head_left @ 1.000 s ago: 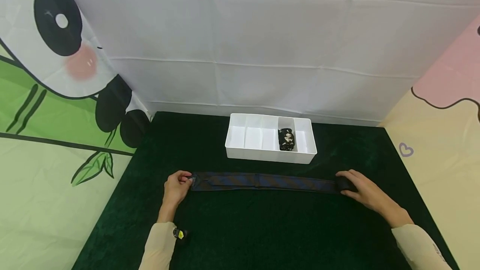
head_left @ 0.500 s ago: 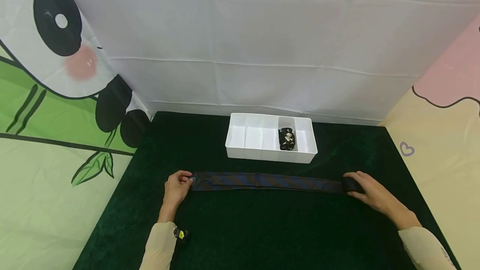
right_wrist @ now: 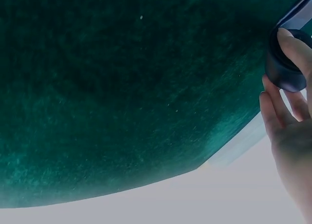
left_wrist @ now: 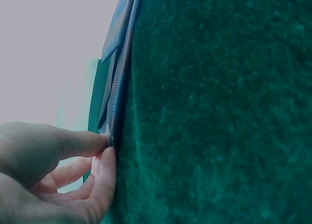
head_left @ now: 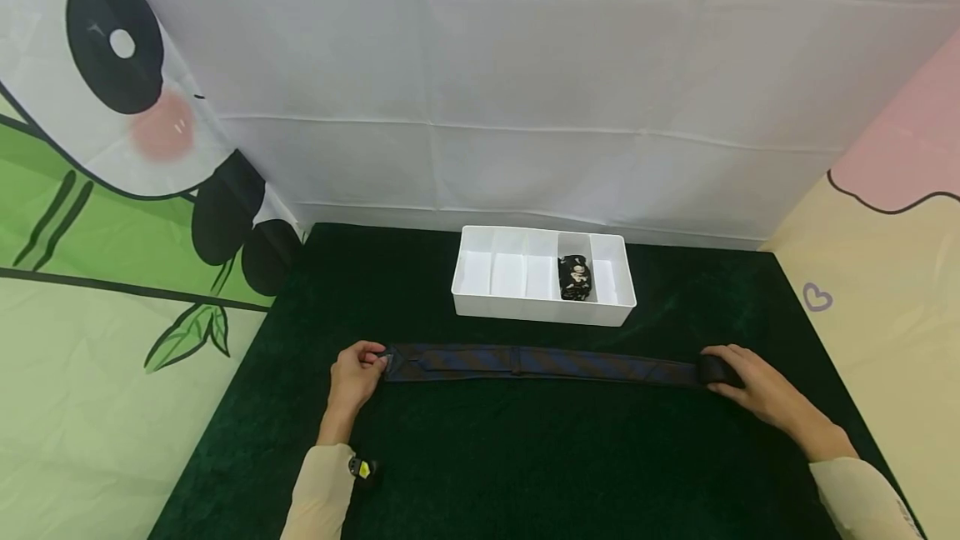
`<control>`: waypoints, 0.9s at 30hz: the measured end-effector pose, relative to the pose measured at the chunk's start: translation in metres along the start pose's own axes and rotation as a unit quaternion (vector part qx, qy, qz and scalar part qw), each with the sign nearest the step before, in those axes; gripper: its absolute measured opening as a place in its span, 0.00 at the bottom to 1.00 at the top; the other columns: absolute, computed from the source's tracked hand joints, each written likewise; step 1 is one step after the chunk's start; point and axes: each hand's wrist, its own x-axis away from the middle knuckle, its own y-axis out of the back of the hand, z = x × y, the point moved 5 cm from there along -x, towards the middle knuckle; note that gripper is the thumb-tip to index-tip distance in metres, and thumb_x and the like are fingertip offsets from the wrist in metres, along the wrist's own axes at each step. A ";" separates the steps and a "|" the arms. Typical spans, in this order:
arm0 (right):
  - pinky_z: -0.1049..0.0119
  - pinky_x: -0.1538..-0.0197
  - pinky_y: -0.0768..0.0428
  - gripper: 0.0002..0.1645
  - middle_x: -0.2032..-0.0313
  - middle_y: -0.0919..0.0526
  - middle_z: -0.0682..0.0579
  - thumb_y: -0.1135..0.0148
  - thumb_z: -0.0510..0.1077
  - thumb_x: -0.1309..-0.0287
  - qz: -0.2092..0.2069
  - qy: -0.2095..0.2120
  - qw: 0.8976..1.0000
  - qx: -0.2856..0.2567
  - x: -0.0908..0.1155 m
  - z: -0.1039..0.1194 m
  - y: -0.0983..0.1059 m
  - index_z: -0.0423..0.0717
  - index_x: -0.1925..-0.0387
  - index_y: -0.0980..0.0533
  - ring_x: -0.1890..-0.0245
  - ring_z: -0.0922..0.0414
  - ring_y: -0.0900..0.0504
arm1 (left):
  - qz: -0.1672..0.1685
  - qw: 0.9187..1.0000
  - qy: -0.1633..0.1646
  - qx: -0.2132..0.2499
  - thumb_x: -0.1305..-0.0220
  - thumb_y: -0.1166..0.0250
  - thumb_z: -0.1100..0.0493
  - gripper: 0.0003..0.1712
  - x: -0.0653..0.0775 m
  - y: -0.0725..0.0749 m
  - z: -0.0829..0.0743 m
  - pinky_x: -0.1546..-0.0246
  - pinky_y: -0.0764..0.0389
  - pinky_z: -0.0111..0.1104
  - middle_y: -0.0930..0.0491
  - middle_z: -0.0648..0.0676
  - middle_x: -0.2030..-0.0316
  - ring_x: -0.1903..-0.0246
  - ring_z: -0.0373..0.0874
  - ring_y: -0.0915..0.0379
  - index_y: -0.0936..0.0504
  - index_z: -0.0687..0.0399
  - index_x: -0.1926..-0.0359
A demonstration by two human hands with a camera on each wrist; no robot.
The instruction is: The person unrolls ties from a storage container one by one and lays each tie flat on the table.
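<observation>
A necktie (head_left: pixel 585 365) with blue and brown stripes lies stretched left to right on the dark green cloth, its back side up. At its wide left end, my left hand (head_left: pixel 352 375) pinches the tip between thumb and fingers, as the left wrist view also shows on the tie (left_wrist: pixel 118 83). The far right part is wound into a dark roll (head_left: pixel 717 370). My right hand (head_left: pixel 761 388) grips this roll, and in the right wrist view the thumb lies over the coil (right_wrist: pixel 282 77) with fingertips beneath it.
Behind the tie stands a white divided box (head_left: pixel 525 309), with a rolled black cloth with a cream floral pattern (head_left: pixel 575 277) in one compartment. White fabric (head_left: pixel 540 107) hangs at the back; printed cartoon panels flank both sides of the green-covered table (head_left: pixel 525 465).
My right hand has moved to the right with the roll, and a longer flat stretch of necktie shows. The left hand stays at the wide end.
</observation>
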 end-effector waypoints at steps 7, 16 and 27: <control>0.57 0.53 0.21 0.34 0.51 0.17 0.46 0.20 0.34 0.53 0.004 0.001 1.000 0.000 0.004 -0.006 0.003 0.40 0.43 0.24 0.54 0.48 0.19 | 0.001 1.000 0.002 0.002 0.27 0.39 0.65 0.12 0.000 0.000 0.001 0.64 0.28 0.35 0.24 0.61 0.59 0.62 0.49 0.28 0.20 0.66 0.47; 0.59 0.52 0.20 0.34 0.51 0.16 0.45 0.20 0.34 0.53 0.008 -0.001 1.000 0.001 0.011 -0.015 0.006 0.41 0.43 0.24 0.54 0.47 0.18 | -0.005 1.000 -0.004 0.000 0.28 0.38 0.66 0.11 -0.001 -0.001 0.001 0.66 0.29 0.33 0.23 0.60 0.61 0.64 0.47 0.28 0.20 0.66 0.48; 0.71 0.54 0.23 0.32 0.54 0.16 0.48 0.19 0.33 0.56 0.007 -0.001 1.000 0.007 0.019 -0.025 0.009 0.41 0.47 0.23 0.57 0.55 0.19 | -0.009 1.000 -0.010 0.000 0.28 0.38 0.67 0.11 -0.001 -0.001 0.001 0.66 0.28 0.33 0.23 0.60 0.61 0.64 0.48 0.27 0.19 0.66 0.48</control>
